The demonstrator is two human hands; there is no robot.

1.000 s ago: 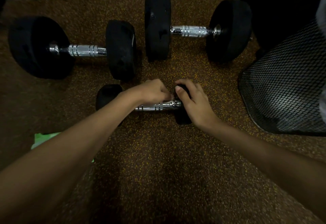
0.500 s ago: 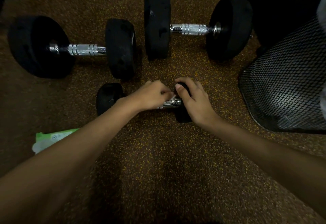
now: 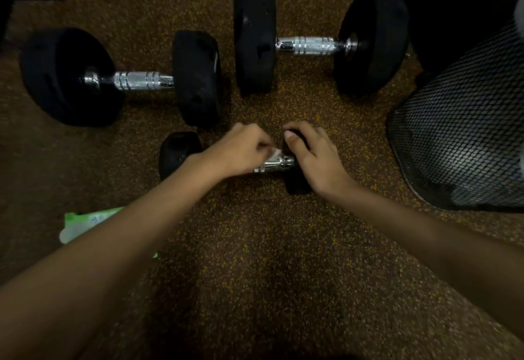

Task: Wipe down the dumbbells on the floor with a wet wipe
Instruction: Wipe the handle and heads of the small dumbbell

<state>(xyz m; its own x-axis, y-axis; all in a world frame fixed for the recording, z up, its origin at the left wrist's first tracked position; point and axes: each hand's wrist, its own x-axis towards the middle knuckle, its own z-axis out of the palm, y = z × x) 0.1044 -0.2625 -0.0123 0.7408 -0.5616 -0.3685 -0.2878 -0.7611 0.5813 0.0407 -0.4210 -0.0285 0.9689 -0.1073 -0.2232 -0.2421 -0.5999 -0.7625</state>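
Left of my left forearm I see a green wipes pack (image 3: 85,225) on the floor (image 3: 269,274). My left hand (image 3: 241,151) is curled around a white wipe (image 3: 275,153), pressing it on the chrome handle of the small dumbbell (image 3: 178,151). My right hand (image 3: 314,158) cups that dumbbell's right head, fingers closed over it. Beyond my hands lie two large dumbbells (image 3: 195,78) (image 3: 255,39). Right of my right hand stands a mesh bin (image 3: 459,121).

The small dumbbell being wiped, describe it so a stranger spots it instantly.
On the speckled floor, two large dumbbells lie side by side. Just nearer the person lies the small dumbbell, under both hands. It alone is short, with far smaller black ends.
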